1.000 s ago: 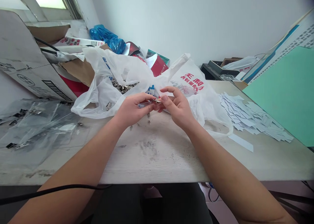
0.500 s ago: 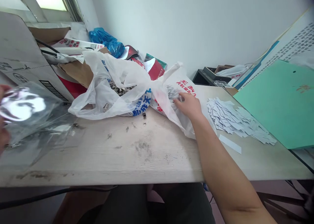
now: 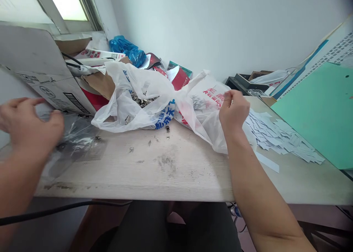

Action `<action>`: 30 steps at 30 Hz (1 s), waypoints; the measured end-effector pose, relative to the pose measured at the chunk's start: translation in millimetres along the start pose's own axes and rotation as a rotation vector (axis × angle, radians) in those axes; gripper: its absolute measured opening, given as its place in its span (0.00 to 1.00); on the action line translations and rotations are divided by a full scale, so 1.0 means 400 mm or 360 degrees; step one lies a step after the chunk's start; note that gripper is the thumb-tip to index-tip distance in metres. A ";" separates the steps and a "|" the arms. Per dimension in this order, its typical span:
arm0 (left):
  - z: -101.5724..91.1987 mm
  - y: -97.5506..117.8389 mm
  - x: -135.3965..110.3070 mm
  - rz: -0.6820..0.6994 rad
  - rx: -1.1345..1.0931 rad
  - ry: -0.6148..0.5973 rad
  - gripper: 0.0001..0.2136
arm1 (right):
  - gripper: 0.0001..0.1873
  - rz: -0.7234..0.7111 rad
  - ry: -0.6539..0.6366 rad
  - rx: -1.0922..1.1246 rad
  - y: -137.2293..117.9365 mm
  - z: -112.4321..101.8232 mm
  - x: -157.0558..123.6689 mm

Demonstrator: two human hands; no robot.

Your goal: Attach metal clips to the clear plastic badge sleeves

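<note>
My left hand (image 3: pixel 31 124) hovers with fingers apart over a heap of clear plastic bags (image 3: pixel 75 139) at the table's left; it is motion-blurred and nothing shows in it. My right hand (image 3: pixel 234 110) is raised with fingers curled into a pinch, just above the white plastic bag with red print (image 3: pixel 205 108) and beside the pile of white paper slips (image 3: pixel 278 134). What the pinch holds is hidden. A second white bag with blue print (image 3: pixel 143 86) lies open and shows several small metal clips (image 3: pixel 141 100) inside. One loose clip (image 3: pixel 167 128) lies on the table.
A large cardboard box (image 3: pixel 41 75) leans at the back left, with boxes, papers and a blue bag (image 3: pixel 127 50) behind. A green board (image 3: pixel 317 112) leans at the right. A black cable (image 3: pixel 55 209) runs below the worn table's front edge (image 3: pixel 165 195).
Both hands left the small part held at the centre. The left swung out to the clear bags and let go. The right reached to the red-print bag, then lifted with fingers closed.
</note>
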State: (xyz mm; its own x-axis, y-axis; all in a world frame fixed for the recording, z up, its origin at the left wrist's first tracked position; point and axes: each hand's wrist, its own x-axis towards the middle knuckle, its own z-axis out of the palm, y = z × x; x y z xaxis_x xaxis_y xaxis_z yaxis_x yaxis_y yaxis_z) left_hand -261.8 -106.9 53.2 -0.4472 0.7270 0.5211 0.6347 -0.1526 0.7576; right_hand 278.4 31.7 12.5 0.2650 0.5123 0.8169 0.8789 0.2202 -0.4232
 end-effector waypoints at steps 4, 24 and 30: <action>0.187 0.123 -0.157 0.0398 0.0090 -0.0244 0.14 | 0.24 -0.0092 0.0367 0.0500 -0.085 -0.040 -0.030; 0.499 0.245 -0.083 -0.0467 -0.1567 -0.0645 0.16 | 0.25 -0.0777 -0.1518 0.0755 -0.209 0.016 -0.180; 0.531 0.249 -0.130 -0.0439 -0.1554 -0.0933 0.19 | 0.11 -0.0928 -0.1619 0.0529 -0.207 0.070 -0.196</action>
State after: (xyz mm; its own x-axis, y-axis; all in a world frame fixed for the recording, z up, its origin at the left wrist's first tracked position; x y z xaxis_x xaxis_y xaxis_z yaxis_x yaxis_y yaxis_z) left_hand -41.3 -17.9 18.1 0.0269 0.9742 0.2242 -0.3059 -0.2055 0.9296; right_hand 173.8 -3.5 -27.7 -0.6983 0.6493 0.3014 0.5785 0.7598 -0.2967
